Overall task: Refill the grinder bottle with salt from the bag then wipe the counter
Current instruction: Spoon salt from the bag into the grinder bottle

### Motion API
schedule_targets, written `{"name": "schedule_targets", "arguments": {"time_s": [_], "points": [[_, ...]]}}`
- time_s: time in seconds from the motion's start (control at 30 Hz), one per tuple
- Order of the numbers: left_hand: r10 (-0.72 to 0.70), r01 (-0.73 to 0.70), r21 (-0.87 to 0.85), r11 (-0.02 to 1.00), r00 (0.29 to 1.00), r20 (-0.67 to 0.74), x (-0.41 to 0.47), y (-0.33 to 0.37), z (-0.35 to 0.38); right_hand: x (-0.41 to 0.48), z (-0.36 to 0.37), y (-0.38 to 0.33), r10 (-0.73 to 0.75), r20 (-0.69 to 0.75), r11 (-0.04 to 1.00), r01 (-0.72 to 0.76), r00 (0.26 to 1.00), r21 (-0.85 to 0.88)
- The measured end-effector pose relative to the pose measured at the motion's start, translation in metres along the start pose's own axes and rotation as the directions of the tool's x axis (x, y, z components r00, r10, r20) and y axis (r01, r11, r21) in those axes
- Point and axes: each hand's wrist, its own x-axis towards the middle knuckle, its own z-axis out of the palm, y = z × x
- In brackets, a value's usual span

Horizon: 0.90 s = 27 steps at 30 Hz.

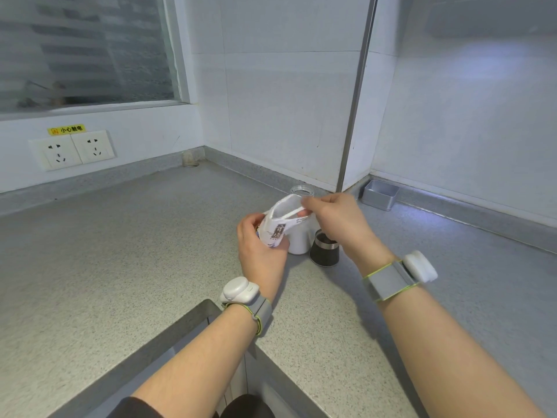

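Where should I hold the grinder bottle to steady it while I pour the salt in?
I'd grip the grinder bottle round its lower body, coming from its left: it stands upright with an open mouth that must stay clear, and the black grinder top stands close on its right.

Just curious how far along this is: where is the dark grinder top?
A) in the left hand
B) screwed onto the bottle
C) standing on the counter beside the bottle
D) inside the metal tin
C: the dark grinder top stands on the counter right beside the open-mouthed bottle.
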Motion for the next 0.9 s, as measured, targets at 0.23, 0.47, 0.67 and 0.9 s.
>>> {"name": "schedule_targets", "arguments": {"time_s": [0.23, 0.47, 0.67, 0.9], "points": [[-0.109, 0.111, 0.042, 0.993, 0.993, -0.040, 0.001, -0.002, 0.001, 0.004, -0.006, 0.000, 0.096, -0.069, 0.958, -0.073, 0.993, 0.279], [-0.182, 0.187, 0.052, 0.981, 0.980, -0.085, 0.002, -0.003, 0.001, 0.008, -0.016, 0.000, 0.197, -0.146, 0.885, -0.112, 0.969, 0.452], [-0.187, 0.191, 0.047, 0.980, 0.979, -0.084, 0.002, -0.003, 0.000, 0.009, -0.017, 0.005, 0.215, -0.259, 0.906, -0.093, 0.942, 0.412], [-0.199, 0.204, 0.052, 0.977, 0.976, -0.090, 0.003, -0.001, 0.001, 0.011, -0.014, 0.011, -0.007, -0.395, 0.993, 0.053, 0.919, 0.104]]}}
